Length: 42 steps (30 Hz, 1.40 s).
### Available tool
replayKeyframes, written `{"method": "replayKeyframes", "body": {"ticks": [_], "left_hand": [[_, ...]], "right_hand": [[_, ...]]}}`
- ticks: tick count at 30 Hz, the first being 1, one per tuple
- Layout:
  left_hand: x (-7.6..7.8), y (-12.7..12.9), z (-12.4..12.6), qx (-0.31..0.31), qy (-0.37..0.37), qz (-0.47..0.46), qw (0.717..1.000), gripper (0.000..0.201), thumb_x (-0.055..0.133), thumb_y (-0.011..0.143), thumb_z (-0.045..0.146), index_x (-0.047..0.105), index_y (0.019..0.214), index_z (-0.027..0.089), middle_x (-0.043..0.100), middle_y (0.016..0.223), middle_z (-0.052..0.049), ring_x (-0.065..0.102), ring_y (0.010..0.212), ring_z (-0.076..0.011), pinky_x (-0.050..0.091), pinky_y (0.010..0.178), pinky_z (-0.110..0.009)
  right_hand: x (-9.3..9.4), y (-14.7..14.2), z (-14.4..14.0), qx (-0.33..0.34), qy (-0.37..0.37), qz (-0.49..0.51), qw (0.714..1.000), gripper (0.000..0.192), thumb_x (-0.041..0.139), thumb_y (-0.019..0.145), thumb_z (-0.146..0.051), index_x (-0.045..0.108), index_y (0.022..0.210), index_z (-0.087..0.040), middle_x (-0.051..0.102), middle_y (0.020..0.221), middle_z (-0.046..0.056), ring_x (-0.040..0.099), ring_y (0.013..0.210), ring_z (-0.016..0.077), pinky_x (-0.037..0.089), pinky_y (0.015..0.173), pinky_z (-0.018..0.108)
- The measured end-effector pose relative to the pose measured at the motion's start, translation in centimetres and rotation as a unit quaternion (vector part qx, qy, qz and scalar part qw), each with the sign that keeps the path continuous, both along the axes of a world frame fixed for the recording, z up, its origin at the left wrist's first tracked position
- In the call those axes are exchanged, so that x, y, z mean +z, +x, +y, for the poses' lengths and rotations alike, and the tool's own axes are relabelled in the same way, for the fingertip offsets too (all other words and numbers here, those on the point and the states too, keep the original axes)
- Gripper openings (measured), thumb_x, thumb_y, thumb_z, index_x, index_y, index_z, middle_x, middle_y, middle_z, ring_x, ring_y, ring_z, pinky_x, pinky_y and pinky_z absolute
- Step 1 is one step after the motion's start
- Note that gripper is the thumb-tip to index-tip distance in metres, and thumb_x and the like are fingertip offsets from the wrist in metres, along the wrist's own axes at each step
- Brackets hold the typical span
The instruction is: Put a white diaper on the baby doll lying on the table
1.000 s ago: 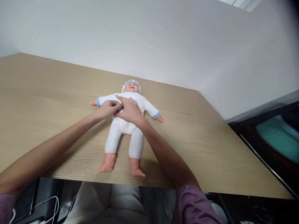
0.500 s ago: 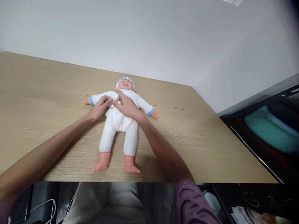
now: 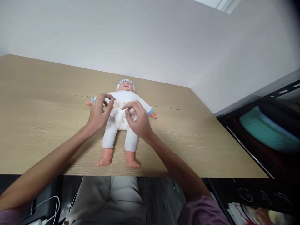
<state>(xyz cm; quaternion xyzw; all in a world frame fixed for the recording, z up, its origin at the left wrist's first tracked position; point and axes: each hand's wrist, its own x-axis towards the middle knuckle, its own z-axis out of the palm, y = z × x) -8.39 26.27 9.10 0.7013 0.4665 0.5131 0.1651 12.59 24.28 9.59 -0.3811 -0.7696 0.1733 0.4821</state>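
Observation:
A baby doll (image 3: pixel 127 95) in white clothes with blue cuffs and a lettered white cap lies on its back, its feet towards me. Around its middle is a white diaper (image 3: pixel 120 118) with a small printed pattern. My left hand (image 3: pixel 99 111) hovers over the left side of the doll's waist, fingers curved and apart, holding nothing that I can see. Over the waist's right side is my right hand (image 3: pixel 138 120), its fingers loosely bent and spread, also with nothing visible in it. Both hands partly cover the doll's torso and the diaper's sides.
The wooden table (image 3: pixel 51 134) meets a pale wall at the back. On the right stands a dark shelf holding a folded green cloth (image 3: pixel 260 128). Papers (image 3: pixel 236 212) lie low at the right, and a white cable (image 3: pixel 56 203) hangs below the table at the left.
My hands have drawn apart and come up off the diaper's front, the right one moving right and nearer to me. The view has shifted slightly.

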Motion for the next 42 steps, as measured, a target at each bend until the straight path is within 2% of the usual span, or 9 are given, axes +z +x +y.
{"method": "replayKeyframes", "body": {"ticks": [2,5,10,16,23,29,31,37,42], "left_hand": [[0.4,0.2,-2.7,-0.094,-0.017,0.042,0.995,0.025,0.055,0.116,0.047,0.066,0.113,0.025,0.077,0.112,-0.006,0.067,0.094,-0.0242,0.052,0.094,-0.042],[-1.0,-0.3,-5.3,-0.175,-0.069,0.177,0.966,0.028,0.055,0.114,0.049,0.067,0.105,0.025,0.076,0.095,-0.003,0.067,0.092,-0.027,0.046,0.1,-0.048],[-3.6,-1.8,-5.6,-0.119,-0.092,0.239,0.959,0.034,0.063,0.109,0.059,0.062,0.103,0.026,0.079,0.107,-0.007,0.067,0.106,-0.0317,0.037,0.106,-0.052],[-3.9,-1.0,-3.9,-0.071,-0.109,0.278,0.952,0.038,0.069,0.104,0.056,0.055,0.089,0.025,0.071,0.089,-0.005,0.063,0.093,-0.03,0.04,0.097,-0.047],[-4.7,-0.9,-3.1,-0.094,-0.094,0.258,0.957,0.038,0.067,0.108,0.053,0.059,0.085,0.023,0.068,0.082,-0.003,0.063,0.094,-0.0292,0.038,0.094,-0.045],[-4.9,-1.3,-3.4,-0.112,-0.04,0.207,0.971,0.029,0.066,0.11,0.05,0.072,0.105,0.022,0.074,0.133,-0.011,0.065,0.123,-0.0329,0.041,0.106,-0.046],[-4.8,-1.3,-3.5,-0.115,-0.031,0.204,0.972,0.028,0.066,0.11,0.049,0.073,0.107,0.022,0.074,0.137,-0.011,0.064,0.124,-0.0333,0.042,0.108,-0.047],[-4.5,-1.3,-3.4,-0.129,-0.062,0.211,0.967,0.03,0.064,0.11,0.052,0.069,0.103,0.023,0.076,0.108,-0.007,0.06,0.105,-0.0312,0.042,0.099,-0.046],[-4.5,-1.1,-3.3,-0.096,-0.102,0.175,0.975,0.031,0.072,0.101,0.053,0.066,0.097,0.023,0.063,0.094,-0.004,0.057,0.099,-0.0295,0.042,0.095,-0.044]], "right_hand": [[-0.6,1.1,-2.6,0.052,-0.041,-0.038,0.997,0.018,0.055,0.11,-0.025,0.072,0.113,-0.028,0.075,0.113,0.008,0.072,0.101,0.0253,0.064,0.085,0.041],[-2.5,3.0,-4.7,0.109,-0.071,-0.134,0.982,0.011,0.06,0.112,-0.029,0.071,0.111,-0.027,0.078,0.106,0.006,0.073,0.096,0.0249,0.062,0.089,0.041],[-4.7,4.6,-4.3,0.043,-0.076,-0.162,0.983,0.005,0.068,0.11,-0.027,0.071,0.106,-0.026,0.08,0.105,0.004,0.075,0.101,0.0251,0.057,0.093,0.039],[-4.9,2.4,-3.6,-0.062,-0.078,-0.222,0.97,0.016,0.077,0.111,-0.038,0.073,0.11,-0.022,0.077,0.097,0.006,0.071,0.092,0.0255,0.052,0.085,0.036],[-6.1,2.3,-3.6,-0.075,-0.061,-0.193,0.976,0.003,0.075,0.11,-0.025,0.076,0.108,-0.023,0.075,0.11,0.008,0.071,0.103,0.0268,0.055,0.091,0.038],[-6.3,2.6,-4.1,-0.047,-0.038,-0.16,0.985,0.008,0.074,0.108,-0.024,0.076,0.116,-0.022,0.074,0.126,0.012,0.07,0.12,0.031,0.057,0.105,0.044],[-6.5,2.7,-4.1,-0.042,-0.032,-0.158,0.986,0.011,0.076,0.107,-0.025,0.075,0.117,-0.021,0.073,0.128,0.013,0.069,0.123,0.0326,0.056,0.108,0.046],[-6.8,2.7,-4.2,-0.039,-0.035,-0.172,0.984,0.021,0.078,0.104,-0.025,0.071,0.123,-0.021,0.076,0.135,0.013,0.066,0.122,0.0345,0.054,0.109,0.049],[-6.6,2.5,-4.1,-0.058,-0.082,-0.145,0.984,0.021,0.08,0.1,-0.028,0.069,0.117,-0.024,0.078,0.111,0.009,0.068,0.109,0.0322,0.055,0.098,0.045]]}}
